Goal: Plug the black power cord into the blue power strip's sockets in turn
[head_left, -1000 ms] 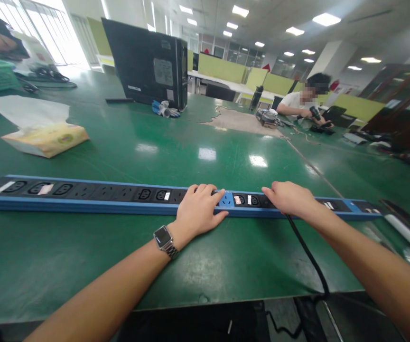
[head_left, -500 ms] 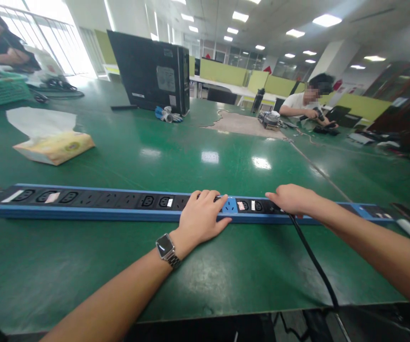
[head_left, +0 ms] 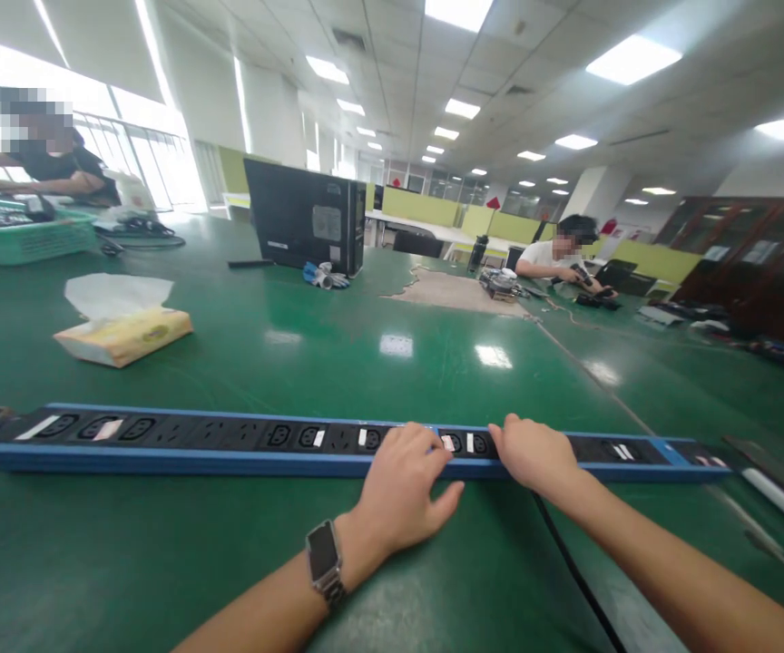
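A long blue-edged power strip (head_left: 229,435) with a row of black sockets lies across the green table, several of them carrying small white or pink labels. My left hand (head_left: 406,490), wearing a watch (head_left: 324,550), rests on the strip near its middle, fingers over the sockets and thumb held apart. To the right of it, my right hand (head_left: 534,458) is closed at the strip on the plug of a black power cord (head_left: 573,567). The plug itself is hidden under the fingers. From beneath that hand the cord runs down toward the table's near edge.
Beyond the strip are a tissue pack (head_left: 126,336), a black computer case (head_left: 307,218), and blue-and-white gloves (head_left: 326,276). A green basket (head_left: 38,240) stands far left near one person. Another person (head_left: 562,254) handles something at the far right, beside small equipment (head_left: 501,284).
The view has tilted up, so everything sits lower in it. My left hand's fingers have shifted slightly right along the strip and drawn closer together. My right hand stays at the plug.
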`<act>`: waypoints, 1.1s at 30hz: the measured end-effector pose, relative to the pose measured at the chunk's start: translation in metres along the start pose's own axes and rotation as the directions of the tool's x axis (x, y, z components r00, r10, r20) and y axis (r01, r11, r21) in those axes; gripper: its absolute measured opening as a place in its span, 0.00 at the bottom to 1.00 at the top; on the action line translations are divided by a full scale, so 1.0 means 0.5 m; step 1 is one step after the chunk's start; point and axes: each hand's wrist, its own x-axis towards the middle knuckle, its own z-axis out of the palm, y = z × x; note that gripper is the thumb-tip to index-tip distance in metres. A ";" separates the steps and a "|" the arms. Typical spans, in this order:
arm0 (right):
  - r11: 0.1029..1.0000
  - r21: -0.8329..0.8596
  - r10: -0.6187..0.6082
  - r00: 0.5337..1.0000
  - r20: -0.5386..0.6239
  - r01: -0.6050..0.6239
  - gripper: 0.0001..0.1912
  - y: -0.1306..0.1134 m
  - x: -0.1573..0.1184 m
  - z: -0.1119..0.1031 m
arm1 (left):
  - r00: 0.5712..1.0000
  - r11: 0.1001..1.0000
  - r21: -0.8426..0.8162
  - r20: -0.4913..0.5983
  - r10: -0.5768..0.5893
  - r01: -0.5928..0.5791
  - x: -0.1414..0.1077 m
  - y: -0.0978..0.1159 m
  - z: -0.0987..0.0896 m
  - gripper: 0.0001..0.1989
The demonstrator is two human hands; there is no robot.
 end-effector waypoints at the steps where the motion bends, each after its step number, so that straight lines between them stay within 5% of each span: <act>1: 1.000 -0.017 -0.007 1.000 -0.010 0.007 0.28 0.002 0.002 -0.005 | 0.999 0.997 -0.072 0.051 -0.004 0.007 0.000 0.018 0.009 0.13; 5: 0.999 0.039 -0.023 0.999 -0.025 0.024 0.29 0.010 0.041 -0.027 | 0.950 0.871 -0.430 0.289 -0.117 0.238 0.013 0.081 0.064 0.17; 11: 0.958 0.242 -0.154 0.988 -0.008 0.151 0.31 -0.010 0.103 0.015 | 0.826 0.392 -0.727 0.509 -0.242 0.563 0.071 0.138 0.154 0.16; 13: 0.969 0.222 -0.104 0.993 -0.046 0.112 0.32 -0.018 0.104 0.025 | 0.798 0.264 -0.758 0.527 -0.292 0.597 0.084 0.151 0.171 0.13; 17: 0.965 0.255 -0.028 0.993 -0.116 0.057 0.34 -0.010 0.104 0.026 | 0.778 0.149 -0.787 0.527 -0.342 0.599 0.097 0.164 0.177 0.08; 19: 0.881 0.464 -0.055 0.994 -0.097 0.094 0.36 0.007 0.111 0.032 | 0.754 0.076 -0.792 0.541 -0.372 0.606 0.098 0.160 0.171 0.08; 23: 0.439 0.895 -0.068 0.996 -0.057 0.082 0.36 0.054 0.129 0.071 | 0.738 -0.019 -0.794 0.573 -0.356 0.607 0.093 0.143 0.158 0.11; 28: 0.394 0.891 0.090 0.956 -0.280 0.224 0.30 0.083 0.129 0.119 | 0.733 -0.123 -0.781 0.619 -0.282 0.612 0.095 0.147 0.165 0.09; 33: 0.272 0.927 0.201 0.926 -0.319 0.260 0.29 0.083 0.115 0.122 | 0.702 -0.248 -0.775 0.631 -0.329 0.581 0.117 0.173 0.177 0.09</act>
